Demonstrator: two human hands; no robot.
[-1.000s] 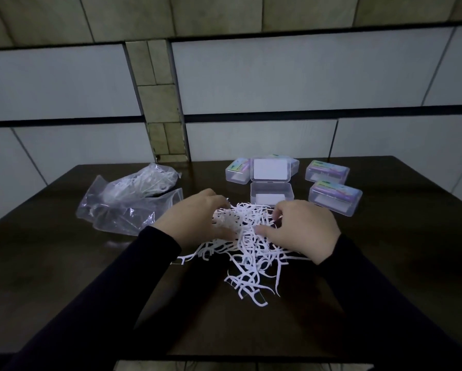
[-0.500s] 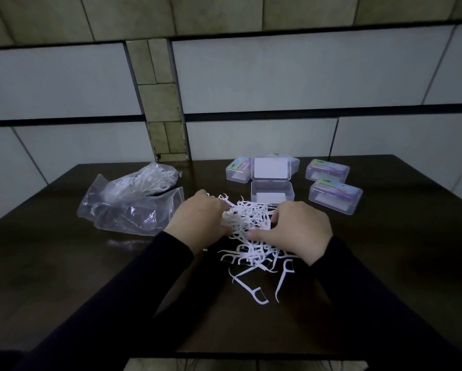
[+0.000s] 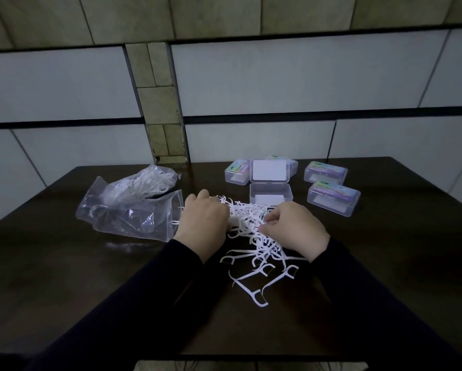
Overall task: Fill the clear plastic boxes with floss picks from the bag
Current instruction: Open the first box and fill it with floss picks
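On the table: glossy dark table (image 3: 64,263)
Heap: thin white floss picks (image 3: 247,218)
Left hand (image 3: 204,220): fingers curled into floss picks
Right hand (image 3: 295,230): fingers pinching floss picks
Open box (image 3: 271,196): clear, rectangular plastic

Left hand (image 3: 203,220): I see it back-up, fingers curled inward toward the right hand, gathering at a pile of floss picks (image 3: 247,220). Right hand (image 3: 294,229): back-up, fingers curled, fingertips (image 3: 268,219) pinching into the same pile. Both forearms: dark sleeves, converging from the lower corners, wrists well apart.
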